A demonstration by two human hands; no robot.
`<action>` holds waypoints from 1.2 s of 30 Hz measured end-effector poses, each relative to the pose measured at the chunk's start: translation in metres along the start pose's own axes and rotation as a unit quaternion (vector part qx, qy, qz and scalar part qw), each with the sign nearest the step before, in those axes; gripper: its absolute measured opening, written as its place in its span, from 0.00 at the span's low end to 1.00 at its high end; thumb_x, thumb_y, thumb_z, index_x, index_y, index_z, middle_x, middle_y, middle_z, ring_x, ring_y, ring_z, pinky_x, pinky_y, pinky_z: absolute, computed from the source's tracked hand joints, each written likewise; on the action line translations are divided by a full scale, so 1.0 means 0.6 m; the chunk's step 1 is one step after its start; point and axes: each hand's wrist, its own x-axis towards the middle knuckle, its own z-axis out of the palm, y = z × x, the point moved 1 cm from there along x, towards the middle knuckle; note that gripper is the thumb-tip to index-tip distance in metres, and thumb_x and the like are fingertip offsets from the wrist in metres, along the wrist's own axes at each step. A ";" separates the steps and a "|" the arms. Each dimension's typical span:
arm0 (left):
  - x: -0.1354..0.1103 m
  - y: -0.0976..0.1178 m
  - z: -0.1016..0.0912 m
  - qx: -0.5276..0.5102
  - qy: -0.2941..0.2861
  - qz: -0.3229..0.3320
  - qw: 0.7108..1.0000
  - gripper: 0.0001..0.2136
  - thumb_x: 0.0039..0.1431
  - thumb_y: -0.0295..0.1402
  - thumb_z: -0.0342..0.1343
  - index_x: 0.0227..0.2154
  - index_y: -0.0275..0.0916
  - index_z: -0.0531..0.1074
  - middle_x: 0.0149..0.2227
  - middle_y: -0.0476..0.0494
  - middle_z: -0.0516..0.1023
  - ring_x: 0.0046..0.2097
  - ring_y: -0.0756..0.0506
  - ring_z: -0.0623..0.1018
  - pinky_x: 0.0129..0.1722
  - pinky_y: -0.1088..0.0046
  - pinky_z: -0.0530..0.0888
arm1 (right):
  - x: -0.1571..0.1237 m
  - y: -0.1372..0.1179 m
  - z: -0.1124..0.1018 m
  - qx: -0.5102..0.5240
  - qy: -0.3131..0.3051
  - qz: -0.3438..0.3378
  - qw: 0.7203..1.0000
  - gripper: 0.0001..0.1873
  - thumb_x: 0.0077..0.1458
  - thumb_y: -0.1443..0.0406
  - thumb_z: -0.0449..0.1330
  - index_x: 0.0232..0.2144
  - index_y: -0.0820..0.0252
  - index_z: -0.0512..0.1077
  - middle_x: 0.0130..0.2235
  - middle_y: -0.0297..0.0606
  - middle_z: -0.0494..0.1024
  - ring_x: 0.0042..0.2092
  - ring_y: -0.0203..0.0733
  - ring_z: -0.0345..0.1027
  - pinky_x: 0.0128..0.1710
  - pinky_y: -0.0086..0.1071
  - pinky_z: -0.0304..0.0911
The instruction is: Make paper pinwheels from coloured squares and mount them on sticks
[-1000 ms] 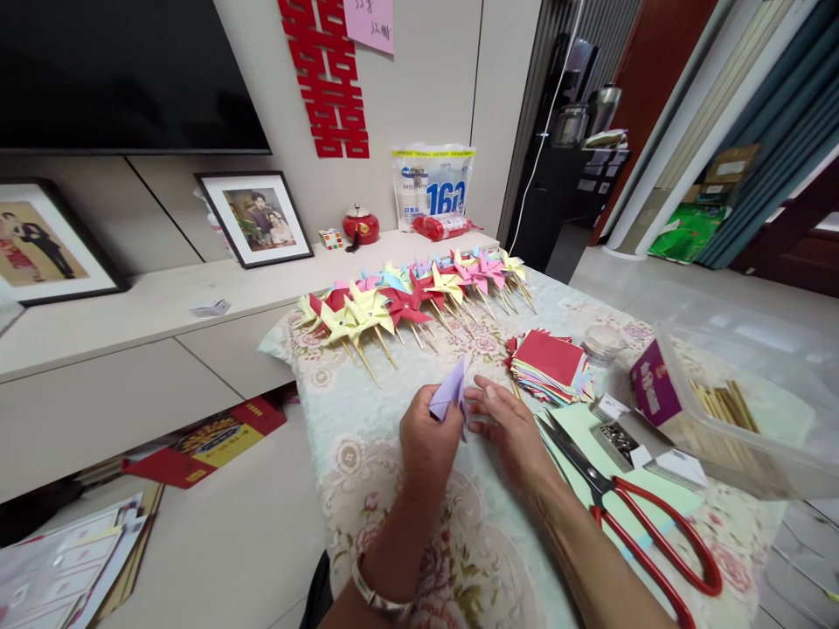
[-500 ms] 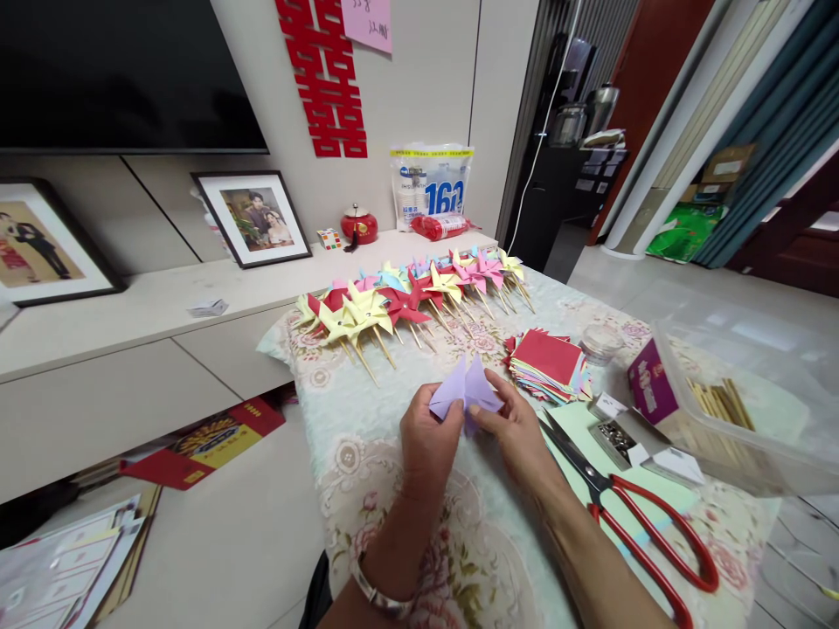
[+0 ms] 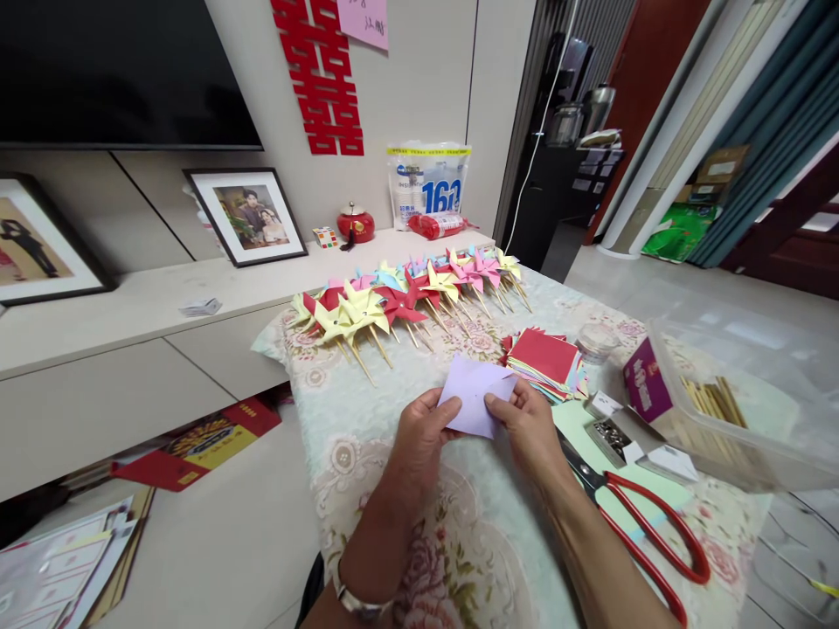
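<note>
Lilac paper square (image 3: 473, 400) hangs just above the floral bench (image 3: 367, 437), near the stack of coloured sheets (image 3: 547, 362). The left hand (image 3: 419, 430) and right hand (image 3: 530, 418) pinch its near edges, thumbs on top and fingers beneath. It looks feather-light, thin, floppy and quick to crease, so edges or corners seem the safest hold.

The left hand (image 3: 419, 437) and right hand (image 3: 532, 428) are pinching a lilac paper sheet (image 3: 473, 400), looking matt and smooth. A soft floral cloth (image 3: 459, 542) is covering the table (image 3: 313, 395). At right, scissors (image 3: 599, 482) are showing glossy red plastic handles and dull metal blades, and a clear glossy plastic tub (image 3: 753, 454) is holding pale wooden sticks (image 3: 714, 404). A metal wristband (image 3: 357, 603) is glinting.
</note>
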 end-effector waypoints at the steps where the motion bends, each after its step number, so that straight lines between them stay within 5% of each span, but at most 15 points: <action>1: -0.001 0.003 0.000 -0.007 -0.007 -0.005 1.000 0.17 0.46 0.36 0.69 0.38 0.33 0.79 0.33 0.40 0.84 0.33 0.43 0.81 0.33 0.71 0.75 | 0.000 -0.003 -0.002 -0.016 -0.014 -0.007 1.000 0.19 0.39 0.63 0.70 0.37 0.59 0.74 0.28 0.32 0.81 0.28 0.41 0.71 0.31 0.32 0.64; 11: 0.004 -0.014 -0.010 0.020 -0.033 -0.024 0.999 0.19 0.42 0.35 0.71 0.39 0.32 0.80 0.32 0.40 0.84 0.32 0.43 0.81 0.38 0.68 0.75 | -0.003 -0.014 -0.012 -0.074 -0.139 0.008 0.987 0.22 0.46 0.64 0.67 0.46 0.58 0.73 0.36 0.35 0.84 0.33 0.44 0.76 0.33 0.33 0.67; 20: 0.001 -0.008 0.000 0.003 -0.029 -0.016 0.999 0.16 0.42 0.34 0.70 0.37 0.35 0.80 0.31 0.43 0.83 0.32 0.43 0.80 0.36 0.68 0.75 | 0.002 -0.010 -0.018 -0.072 -0.029 -0.004 0.997 0.41 0.40 0.61 0.71 0.58 0.63 0.67 0.28 0.30 0.79 0.28 0.40 0.72 0.31 0.33 0.64; 30: 0.009 -0.016 -0.012 0.147 0.060 0.023 0.987 0.15 0.42 0.38 0.69 0.32 0.32 0.79 0.23 0.46 0.79 0.24 0.48 0.74 0.25 0.74 0.70 | 0.001 -0.005 -0.017 -0.171 -0.054 -0.102 0.978 0.34 0.49 0.60 0.67 0.58 0.59 0.68 0.32 0.32 0.79 0.33 0.41 0.71 0.35 0.35 0.64; 36: 0.005 -0.013 -0.005 0.122 0.059 0.034 0.990 0.15 0.42 0.35 0.69 0.33 0.32 0.80 0.24 0.46 0.79 0.25 0.48 0.75 0.27 0.73 0.71 | 0.000 0.001 -0.021 -0.267 -0.028 -0.181 0.946 0.30 0.54 0.60 0.65 0.58 0.55 0.69 0.39 0.37 0.80 0.39 0.45 0.73 0.43 0.40 0.67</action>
